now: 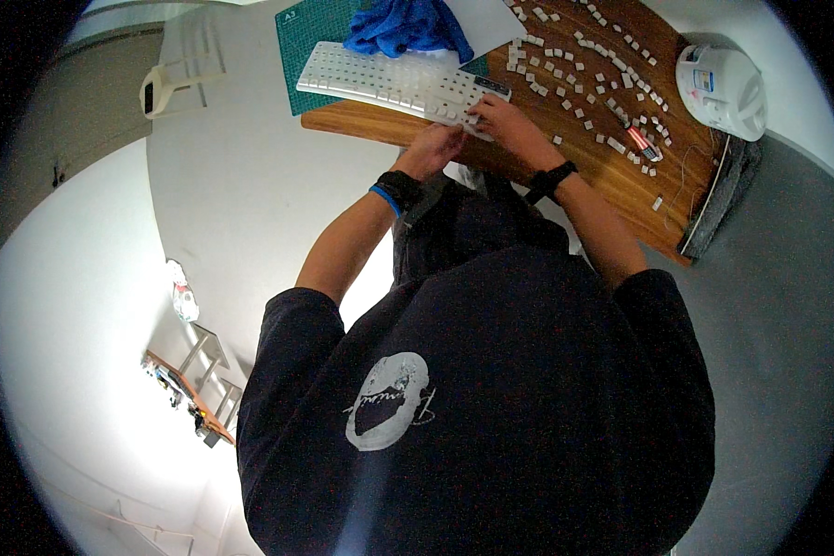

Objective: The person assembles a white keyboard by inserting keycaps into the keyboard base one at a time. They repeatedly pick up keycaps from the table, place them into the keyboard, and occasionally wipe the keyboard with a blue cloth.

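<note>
One white keyboard [380, 79] lies at the near edge of the tabletop [630, 199], with two hands on its near side.
It looks light, stiff and smooth, its small keys probably easy to lose; the long frame edges seem the safest hold. The left hand [430, 151] meets its near edge, the right hand [505, 122] its right end; whether either grip is clenched or loose cannot be told. Around it: one green mat [310, 42], one crumpled blue cloth [407, 28], one white sheet [486, 28], dozens of loose keys [627, 81] too small to count exactly, one white bucket [718, 88].
</note>
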Tool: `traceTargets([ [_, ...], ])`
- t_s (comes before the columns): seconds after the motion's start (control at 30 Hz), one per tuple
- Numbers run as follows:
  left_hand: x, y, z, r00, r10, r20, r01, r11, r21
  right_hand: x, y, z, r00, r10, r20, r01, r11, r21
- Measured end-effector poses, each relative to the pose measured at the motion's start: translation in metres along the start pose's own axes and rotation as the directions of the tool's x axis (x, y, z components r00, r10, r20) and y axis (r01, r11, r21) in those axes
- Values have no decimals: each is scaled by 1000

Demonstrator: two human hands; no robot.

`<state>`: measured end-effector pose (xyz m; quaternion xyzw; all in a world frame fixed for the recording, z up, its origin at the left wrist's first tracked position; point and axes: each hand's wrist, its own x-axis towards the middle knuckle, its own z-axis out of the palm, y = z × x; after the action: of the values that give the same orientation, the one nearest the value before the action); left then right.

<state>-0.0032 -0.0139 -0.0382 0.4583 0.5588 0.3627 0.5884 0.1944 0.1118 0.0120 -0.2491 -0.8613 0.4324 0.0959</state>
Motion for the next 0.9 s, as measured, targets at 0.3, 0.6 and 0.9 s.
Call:
traceTargets([
  [0.3,3,8,2,994,110,19,-111,987,115,5,2,-1,991,118,-69,-123,990,-68],
  [0.6,1,49,3,996,-45,70,31,980,194,6,-17,-5,982,183,-50,-182,983,23],
  [0.9,6,31,16,979,-195,-62,172,949,-264,9,-13,-5,993,106,-51,-108,993,-50],
])
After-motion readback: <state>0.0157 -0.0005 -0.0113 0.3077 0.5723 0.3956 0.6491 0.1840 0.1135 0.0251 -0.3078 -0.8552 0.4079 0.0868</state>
